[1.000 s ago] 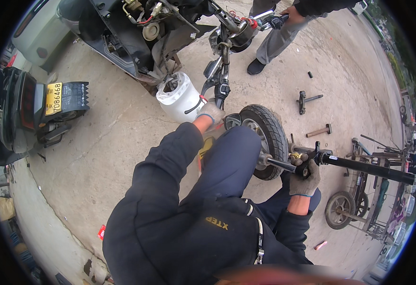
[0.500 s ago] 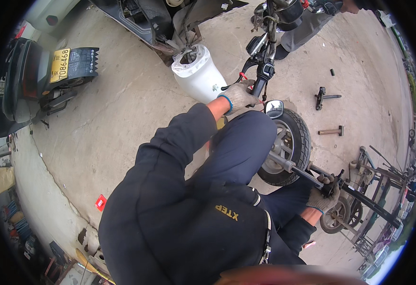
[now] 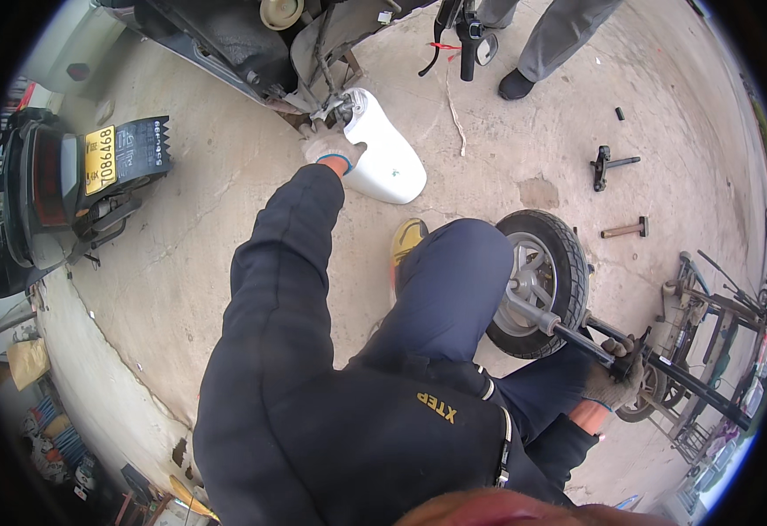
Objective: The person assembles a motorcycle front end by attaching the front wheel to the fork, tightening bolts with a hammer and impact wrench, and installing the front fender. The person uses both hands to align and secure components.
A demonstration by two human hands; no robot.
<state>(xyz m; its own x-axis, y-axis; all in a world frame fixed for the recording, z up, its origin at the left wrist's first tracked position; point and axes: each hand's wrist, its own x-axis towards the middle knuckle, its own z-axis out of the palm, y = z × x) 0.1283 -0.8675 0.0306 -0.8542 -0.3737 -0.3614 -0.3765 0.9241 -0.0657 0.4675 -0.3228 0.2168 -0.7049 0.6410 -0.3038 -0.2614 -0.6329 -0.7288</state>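
My left hand point(image 3: 329, 145), in a pale work glove with a blue cuff, reaches to the white fender point(image 3: 390, 158) below a partly stripped scooter. Its thumb stands apart from the fingers at the fender's upper end, and it appears to hold nothing. My gloved right hand point(image 3: 622, 373) is closed around the clamp area of a dark front fork point(image 3: 581, 340), beside my right leg. The fork's lower legs meet a spoked-alloy wheel with a black tyre point(image 3: 572, 272), which rests on the concrete by my knee.
The stripped scooter point(image 3: 252, 74) stands ahead. A handlebar point(image 3: 468, 39) with a mirror is near another person's grey trouser leg point(image 3: 559, 44). A hammer point(image 3: 626, 228), a T-shaped metal part point(image 3: 607, 167) and a small black cylinder point(image 3: 620, 114) lie right. Another scooter point(image 3: 50, 184) stands left; a cart point(image 3: 708, 324) is right.
My left hand has let go of the handlebar and moved left to the fender. The handlebar now sits farther away, and the fender is turned differently. My right hand stays on the fork.
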